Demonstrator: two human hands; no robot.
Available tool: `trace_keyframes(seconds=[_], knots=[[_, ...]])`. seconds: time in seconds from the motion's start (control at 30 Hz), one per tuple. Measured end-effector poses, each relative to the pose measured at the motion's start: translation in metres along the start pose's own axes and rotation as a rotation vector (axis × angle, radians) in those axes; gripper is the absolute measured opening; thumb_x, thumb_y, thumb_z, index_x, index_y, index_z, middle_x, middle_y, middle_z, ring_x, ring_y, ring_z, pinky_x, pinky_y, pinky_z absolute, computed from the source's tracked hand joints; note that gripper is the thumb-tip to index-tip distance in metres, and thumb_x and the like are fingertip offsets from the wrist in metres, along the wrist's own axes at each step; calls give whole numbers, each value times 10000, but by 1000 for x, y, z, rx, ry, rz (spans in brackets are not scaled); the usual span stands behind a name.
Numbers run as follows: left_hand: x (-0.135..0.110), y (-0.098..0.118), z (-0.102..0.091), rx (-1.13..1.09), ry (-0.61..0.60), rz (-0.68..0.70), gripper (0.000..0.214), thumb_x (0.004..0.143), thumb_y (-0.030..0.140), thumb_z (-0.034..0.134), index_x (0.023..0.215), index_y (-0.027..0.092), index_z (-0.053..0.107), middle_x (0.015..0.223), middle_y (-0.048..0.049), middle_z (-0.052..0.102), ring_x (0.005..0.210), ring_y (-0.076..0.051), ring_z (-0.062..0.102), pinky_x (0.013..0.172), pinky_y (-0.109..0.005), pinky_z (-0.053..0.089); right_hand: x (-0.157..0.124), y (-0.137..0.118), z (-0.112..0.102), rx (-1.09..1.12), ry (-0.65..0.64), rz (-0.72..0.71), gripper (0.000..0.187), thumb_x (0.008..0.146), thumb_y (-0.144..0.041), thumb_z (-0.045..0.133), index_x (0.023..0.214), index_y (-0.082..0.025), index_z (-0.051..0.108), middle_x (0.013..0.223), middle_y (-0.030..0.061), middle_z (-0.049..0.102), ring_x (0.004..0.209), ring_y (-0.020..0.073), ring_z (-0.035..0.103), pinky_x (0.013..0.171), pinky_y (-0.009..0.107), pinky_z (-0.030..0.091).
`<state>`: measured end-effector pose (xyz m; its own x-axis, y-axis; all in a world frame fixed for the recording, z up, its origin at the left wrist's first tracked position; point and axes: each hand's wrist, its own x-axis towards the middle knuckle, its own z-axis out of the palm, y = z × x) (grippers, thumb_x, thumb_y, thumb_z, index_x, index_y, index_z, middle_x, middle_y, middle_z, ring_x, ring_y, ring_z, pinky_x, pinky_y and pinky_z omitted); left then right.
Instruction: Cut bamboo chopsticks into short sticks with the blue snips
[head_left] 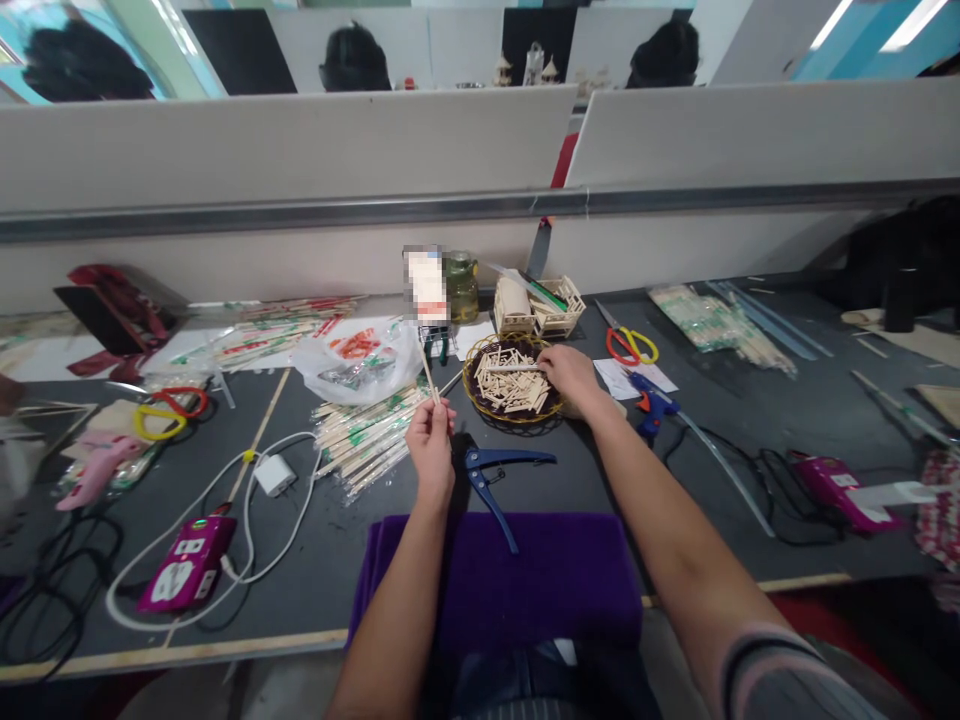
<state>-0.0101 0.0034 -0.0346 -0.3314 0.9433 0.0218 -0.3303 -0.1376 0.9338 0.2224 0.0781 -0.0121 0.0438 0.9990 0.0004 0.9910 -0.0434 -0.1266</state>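
Observation:
My left hand [432,436] is closed around thin wooden sticks [430,375] that point up and away from me. Above the right side of a woven basket [471,392], my right hand [574,376] is closed on the end of a pale narrow strip [517,367]. That strip lies across the short cut wooden pieces [517,392] heaped in the basket. Blue-handled cutters [487,470] rest with spread handles between my forearms, partly over a folded purple towel [510,585]. Packs of wooden sticks [367,440] lie just left of my left hand.
Behind the basket stand a small wooden model holder [536,305], a green jar [462,285] and a phone on a stand. To the right lie scissors [630,345] and a blue glue gun [654,405]. Cables, a white adapter [274,475] and a magenta power strip [189,562] occupy the left.

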Motion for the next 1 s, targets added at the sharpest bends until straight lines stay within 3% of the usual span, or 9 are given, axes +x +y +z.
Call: trace_keyframes(seconds=[0.23, 0.63, 0.73, 0.83, 0.9, 1.0], knots=[[1, -1, -1, 1, -1, -4, 382, 687, 499, 742, 809, 149, 648, 631, 13, 588, 500, -48, 469, 482, -169, 368, 8, -8, 5, -97, -56, -148, 259, 896, -223, 482, 1005, -233, 717, 1072, 106, 664, 1062, 240, 562, 753, 282, 448], [1, -3, -3, 2, 5, -9, 367, 694, 486, 745, 811, 152, 649, 638, 12, 591, 507, -47, 462, 486, -166, 362, 17, -12, 5, 49, 25, -71, 275, 906, -290, 481, 1077, -247, 692, 1124, 68, 687, 1051, 216, 599, 808, 280, 455], [1, -3, -3, 13, 3, -11, 363, 706, 485, 736, 822, 152, 651, 642, 10, 591, 514, -50, 465, 490, -168, 363, 27, 9, -12, 95, 137, 80, 312, 927, -321, 428, 1067, -244, 697, 1104, 70, 704, 1015, 231, 631, 817, 305, 466], [1, -4, -3, 22, 4, -20, 375, 697, 493, 740, 814, 148, 649, 640, 8, 593, 513, -51, 466, 493, -170, 367, 45, 48, -32, 37, 181, 251, 315, 911, -304, 446, 1060, -206, 706, 1079, 134, 707, 996, 276, 651, 798, 343, 480], [0, -3, -3, 26, 10, -30, 381, 692, 494, 744, 816, 147, 650, 640, 8, 594, 513, -50, 464, 494, -167, 366, 60, 80, -42, -14, 125, 364, 278, 872, -254, 502, 1036, -181, 714, 1067, 163, 704, 1000, 297, 658, 783, 355, 491], [-1, -1, -3, 31, 13, -44, 384, 692, 491, 748, 826, 144, 652, 646, 9, 595, 519, -47, 460, 499, -161, 365, 79, 124, -42, -100, -3, 409, 275, 801, -179, 584, 1044, -128, 701, 1083, 200, 688, 1012, 294, 663, 777, 341, 507]])
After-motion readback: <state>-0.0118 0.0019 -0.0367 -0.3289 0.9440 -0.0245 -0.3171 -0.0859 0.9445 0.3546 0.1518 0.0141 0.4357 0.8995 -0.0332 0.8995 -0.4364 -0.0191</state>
